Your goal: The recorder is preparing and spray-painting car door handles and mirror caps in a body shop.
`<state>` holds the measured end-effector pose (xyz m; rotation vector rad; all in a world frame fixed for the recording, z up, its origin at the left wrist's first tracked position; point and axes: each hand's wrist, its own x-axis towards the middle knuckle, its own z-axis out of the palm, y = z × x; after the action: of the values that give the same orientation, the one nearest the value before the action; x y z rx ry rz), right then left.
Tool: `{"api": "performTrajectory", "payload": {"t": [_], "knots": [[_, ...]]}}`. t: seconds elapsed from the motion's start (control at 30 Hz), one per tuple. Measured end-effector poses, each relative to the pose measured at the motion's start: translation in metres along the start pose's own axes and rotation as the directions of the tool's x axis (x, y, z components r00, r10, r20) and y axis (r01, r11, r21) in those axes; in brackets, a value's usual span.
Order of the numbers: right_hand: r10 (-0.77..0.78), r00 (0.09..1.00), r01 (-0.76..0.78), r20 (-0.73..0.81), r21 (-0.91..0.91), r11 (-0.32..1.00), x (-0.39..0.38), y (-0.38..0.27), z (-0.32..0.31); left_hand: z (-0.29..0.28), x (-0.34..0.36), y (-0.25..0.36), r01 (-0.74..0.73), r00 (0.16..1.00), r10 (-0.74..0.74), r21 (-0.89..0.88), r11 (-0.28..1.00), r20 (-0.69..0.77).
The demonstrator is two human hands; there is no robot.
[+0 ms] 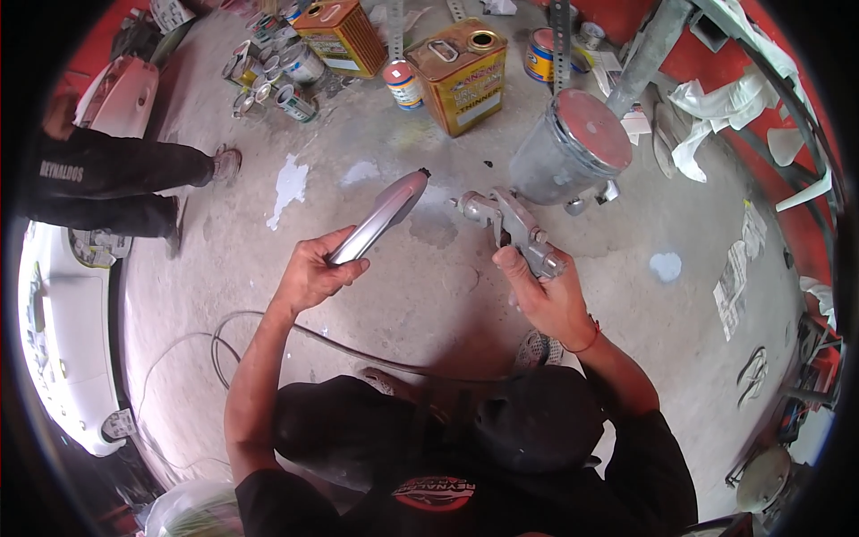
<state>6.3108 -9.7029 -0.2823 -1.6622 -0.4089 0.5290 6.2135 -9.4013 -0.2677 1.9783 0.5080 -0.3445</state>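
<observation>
My left hand (318, 273) grips a long silver moulded part (380, 215) with a dark tip, angled up toward the right. Facing it, my right hand (546, 291) is closed round the handle of a metal spray gun (506, 215), whose nozzle points left, close to the part without visible contact. Just beyond the gun is a grey cylindrical container (559, 143) with a reddish lid; whether it is joined to the gun I cannot tell. A dark hose (358, 356) loops across the concrete floor (197, 286) below my hands.
Thinner cans (456, 94) and several paint tins (295, 103) stand ahead. At left, another person's dark-trousered legs (116, 161) are beside a white car panel (63, 340). A metal frame (653, 45) with white paper (702, 134) is at right, near clutter (787, 430).
</observation>
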Motion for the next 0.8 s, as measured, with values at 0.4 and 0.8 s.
{"api": "performTrajectory", "payload": {"t": [0.4, 0.8], "knots": [[0.115, 0.988, -0.119, 0.104, 0.034, 0.992, 0.021, 0.01, 0.023, 0.074, 0.042, -0.042, -0.251, 0.92, 0.363, -0.49, 0.835, 0.146], [0.092, 0.987, -0.065, -0.134, 0.192, 0.979, 0.047, 0.039, 0.004, 0.231, 0.028, 0.005, 0.025, 0.981, 0.145, -0.836, 0.548, 0.125]]}}
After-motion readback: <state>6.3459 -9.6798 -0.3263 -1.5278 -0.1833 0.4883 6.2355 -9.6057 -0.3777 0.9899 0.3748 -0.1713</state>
